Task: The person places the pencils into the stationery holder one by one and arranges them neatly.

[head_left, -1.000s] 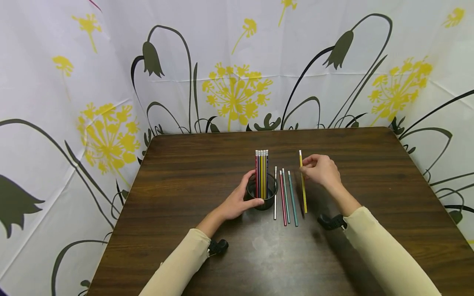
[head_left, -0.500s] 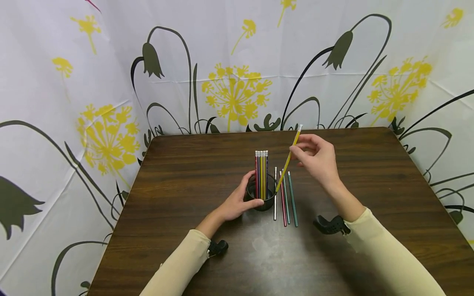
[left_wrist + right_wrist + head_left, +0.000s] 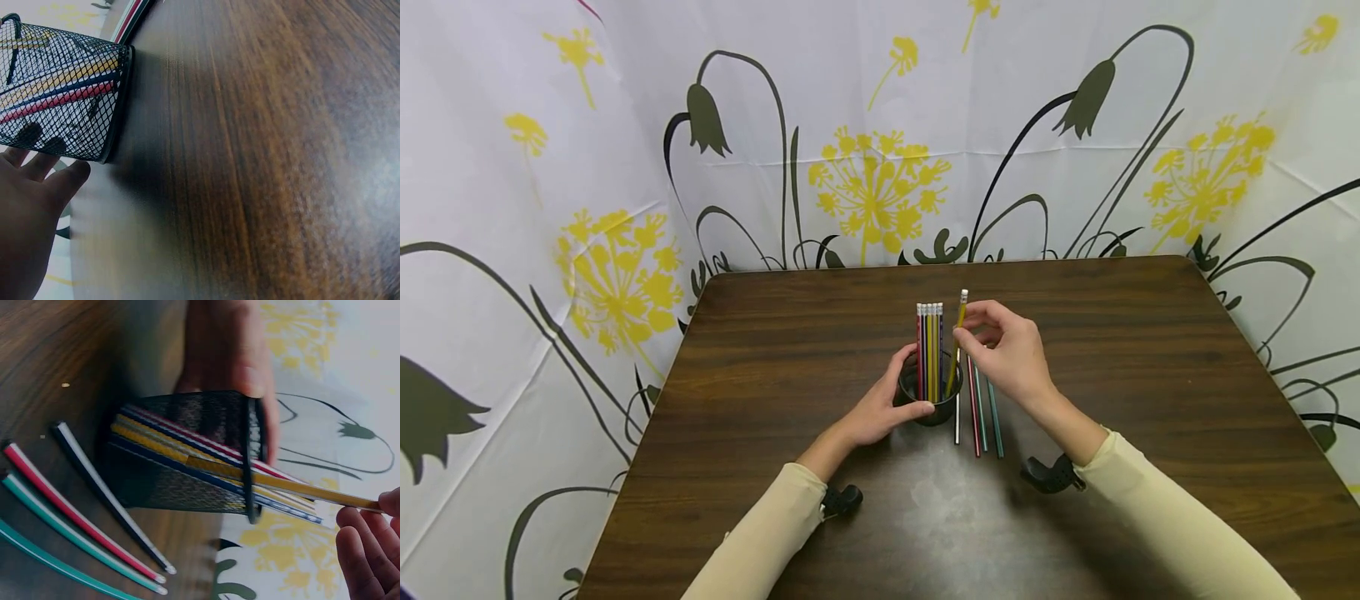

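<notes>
My left hand [image 3: 876,408] grips a black mesh pencil cup [image 3: 62,94], thumb over the near side of its rim and fingers on its far left. Inside stand several pencils [image 3: 929,354] in red, dark blue and yellow, their eraser ends up. A yellow pencil [image 3: 300,487] is pinched between the thumb and fingers of my right hand [image 3: 1011,354], to the right of the cup. Its lower end is inside the cup's rim and its eraser points up, leaning slightly right. In the right wrist view the pencil's lower part lies within the cup's opening.
Right of the cup, a silver-black pencil [image 3: 112,494], a red pencil [image 3: 75,515] and two green ones lie side by side on the brown wooden table [image 3: 775,350]. A white flowered curtain [image 3: 880,100] hangs behind the table's far edge.
The right hand has lifted the yellow pencil from the table, brought it left over the cup, and lowered its end inside. The left hand and cup have stayed put.
</notes>
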The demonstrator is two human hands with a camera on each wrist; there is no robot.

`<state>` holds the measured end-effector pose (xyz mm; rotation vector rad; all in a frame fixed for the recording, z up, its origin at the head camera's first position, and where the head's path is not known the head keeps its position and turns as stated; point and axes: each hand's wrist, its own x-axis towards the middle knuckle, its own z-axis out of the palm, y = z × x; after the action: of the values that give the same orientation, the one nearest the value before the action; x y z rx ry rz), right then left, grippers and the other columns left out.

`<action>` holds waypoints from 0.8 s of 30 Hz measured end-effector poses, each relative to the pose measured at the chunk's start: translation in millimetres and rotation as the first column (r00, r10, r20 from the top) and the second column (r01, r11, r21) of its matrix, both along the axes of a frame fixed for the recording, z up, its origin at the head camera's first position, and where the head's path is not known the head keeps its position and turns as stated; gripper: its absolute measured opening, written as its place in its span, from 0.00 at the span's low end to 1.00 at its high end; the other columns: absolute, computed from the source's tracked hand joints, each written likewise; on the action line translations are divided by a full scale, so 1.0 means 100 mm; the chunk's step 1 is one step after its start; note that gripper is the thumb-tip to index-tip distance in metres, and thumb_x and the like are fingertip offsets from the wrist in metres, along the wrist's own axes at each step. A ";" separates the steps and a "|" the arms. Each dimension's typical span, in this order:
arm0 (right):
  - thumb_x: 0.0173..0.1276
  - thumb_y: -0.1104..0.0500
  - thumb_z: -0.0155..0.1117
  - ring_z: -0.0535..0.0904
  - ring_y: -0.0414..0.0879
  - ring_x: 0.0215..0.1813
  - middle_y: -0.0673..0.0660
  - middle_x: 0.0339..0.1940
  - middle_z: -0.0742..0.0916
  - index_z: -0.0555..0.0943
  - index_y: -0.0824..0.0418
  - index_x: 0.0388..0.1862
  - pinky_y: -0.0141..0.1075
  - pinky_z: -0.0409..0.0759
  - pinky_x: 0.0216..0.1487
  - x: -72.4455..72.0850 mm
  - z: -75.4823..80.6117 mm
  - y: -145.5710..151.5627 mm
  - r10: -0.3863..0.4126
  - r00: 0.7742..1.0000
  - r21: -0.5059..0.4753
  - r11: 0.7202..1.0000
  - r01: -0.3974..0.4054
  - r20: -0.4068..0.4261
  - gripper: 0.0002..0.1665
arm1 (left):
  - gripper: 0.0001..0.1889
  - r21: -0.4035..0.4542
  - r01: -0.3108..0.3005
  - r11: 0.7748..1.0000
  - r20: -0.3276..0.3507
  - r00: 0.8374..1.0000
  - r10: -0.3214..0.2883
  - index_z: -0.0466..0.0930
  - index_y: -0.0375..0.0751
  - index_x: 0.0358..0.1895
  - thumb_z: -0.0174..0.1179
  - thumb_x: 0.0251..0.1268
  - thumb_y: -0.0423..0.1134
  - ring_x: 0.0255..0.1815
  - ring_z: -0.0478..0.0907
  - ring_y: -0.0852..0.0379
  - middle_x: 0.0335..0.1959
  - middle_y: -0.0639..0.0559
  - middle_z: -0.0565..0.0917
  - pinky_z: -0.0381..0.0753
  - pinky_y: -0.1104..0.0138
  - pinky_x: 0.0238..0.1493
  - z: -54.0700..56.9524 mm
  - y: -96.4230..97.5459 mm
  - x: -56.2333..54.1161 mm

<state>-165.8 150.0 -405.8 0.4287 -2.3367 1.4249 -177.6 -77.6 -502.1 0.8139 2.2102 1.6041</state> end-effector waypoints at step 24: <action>0.60 0.65 0.73 0.85 0.42 0.27 0.54 0.33 0.88 0.82 0.60 0.44 0.37 0.81 0.27 0.04 -0.30 -0.09 0.036 0.995 0.098 0.994 -0.045 0.097 0.13 | 0.45 -0.020 0.002 1.000 0.000 1.000 -0.002 0.43 0.62 0.76 0.65 0.66 0.37 0.70 0.62 0.55 0.72 0.54 0.60 0.59 0.51 0.69 0.01 -0.01 0.01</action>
<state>-162.0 141.3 -436.2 0.4474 -2.4967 1.3786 -177.0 -78.9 -501.5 0.8107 2.2216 1.5782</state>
